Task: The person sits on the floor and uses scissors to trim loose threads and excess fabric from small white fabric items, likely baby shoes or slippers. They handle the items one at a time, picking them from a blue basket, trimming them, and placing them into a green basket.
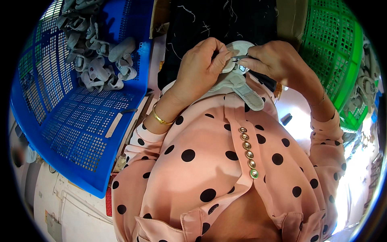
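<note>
A small pale grey sandal (229,82) lies at my lap, its loose strap (252,97) hanging toward my front. My left hand (205,66) is closed, with thumb and fingers pinching the sandal's upper. Opposite it, my right hand (276,60) pinches the same upper near a small dark-and-white patch (243,67). The fingertips of both hands almost meet. Whether a thread or other small piece lies between them is too small to tell, and the fingers cover part of the sandal.
At the left a blue perforated basket (80,129) holds several similar grey sandals (98,68). A green basket (332,44) stands at the right, with more grey sandals (365,88) beyond its side. Dark cloth (221,20) with loose thread scraps covers my lap.
</note>
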The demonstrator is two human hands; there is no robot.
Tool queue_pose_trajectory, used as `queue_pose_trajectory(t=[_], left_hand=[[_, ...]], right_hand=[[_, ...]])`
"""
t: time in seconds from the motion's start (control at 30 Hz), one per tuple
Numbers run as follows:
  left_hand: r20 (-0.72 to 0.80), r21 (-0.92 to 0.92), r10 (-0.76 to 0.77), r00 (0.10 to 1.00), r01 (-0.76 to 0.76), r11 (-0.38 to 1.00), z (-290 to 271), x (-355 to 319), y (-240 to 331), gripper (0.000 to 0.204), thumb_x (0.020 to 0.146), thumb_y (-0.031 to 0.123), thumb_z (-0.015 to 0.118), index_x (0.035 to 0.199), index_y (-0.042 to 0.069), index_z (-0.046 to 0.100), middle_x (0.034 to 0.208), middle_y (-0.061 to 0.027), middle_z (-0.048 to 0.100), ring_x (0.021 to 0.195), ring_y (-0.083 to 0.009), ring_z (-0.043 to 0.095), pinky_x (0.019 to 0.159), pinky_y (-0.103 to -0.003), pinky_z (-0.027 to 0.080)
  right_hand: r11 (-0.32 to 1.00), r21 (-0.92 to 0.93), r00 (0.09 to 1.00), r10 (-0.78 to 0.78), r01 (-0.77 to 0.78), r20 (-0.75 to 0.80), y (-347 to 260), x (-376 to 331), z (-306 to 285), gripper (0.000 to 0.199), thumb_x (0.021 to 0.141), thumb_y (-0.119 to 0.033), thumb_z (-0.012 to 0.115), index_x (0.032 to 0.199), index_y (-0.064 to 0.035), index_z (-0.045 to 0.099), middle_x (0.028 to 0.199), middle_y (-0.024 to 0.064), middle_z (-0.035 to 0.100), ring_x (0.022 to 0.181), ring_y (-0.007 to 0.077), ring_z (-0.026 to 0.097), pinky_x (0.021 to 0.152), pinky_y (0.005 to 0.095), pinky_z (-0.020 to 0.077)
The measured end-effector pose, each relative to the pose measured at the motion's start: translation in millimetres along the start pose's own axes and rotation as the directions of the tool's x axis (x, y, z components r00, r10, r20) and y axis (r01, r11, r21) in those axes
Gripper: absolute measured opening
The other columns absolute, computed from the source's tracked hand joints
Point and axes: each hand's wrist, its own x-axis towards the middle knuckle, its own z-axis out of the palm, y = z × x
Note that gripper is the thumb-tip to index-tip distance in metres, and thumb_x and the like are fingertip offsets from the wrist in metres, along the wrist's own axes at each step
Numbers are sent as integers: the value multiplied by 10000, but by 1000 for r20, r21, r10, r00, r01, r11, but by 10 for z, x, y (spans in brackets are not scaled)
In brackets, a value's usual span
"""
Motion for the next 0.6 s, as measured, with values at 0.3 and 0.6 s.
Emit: queue_pose_trajectory(t=[0.3,0.6], left_hand=[[-37,-302,-144,989,126,945,18,-4,-101,241,962,225,618,878,4,568,792,-69,635,680,-158,594,621,-286,476],[-72,-768,-311,948,147,624,-69,-73,-27,194,1017,171,538,879,36,561,883,-24,596,794,-67,533,721,-204,447]], right_hand=[[995,-73,998,64,-64,-3,-63,80,-19,413,886,-428,637,746,-40,647,581,157,545,560,361,556,522,423,435],[971,-81,957,-237,227,-166,-200,119,245,346,731,-310,745,957,-82,615,795,99,659,673,261,648,582,327,492]])
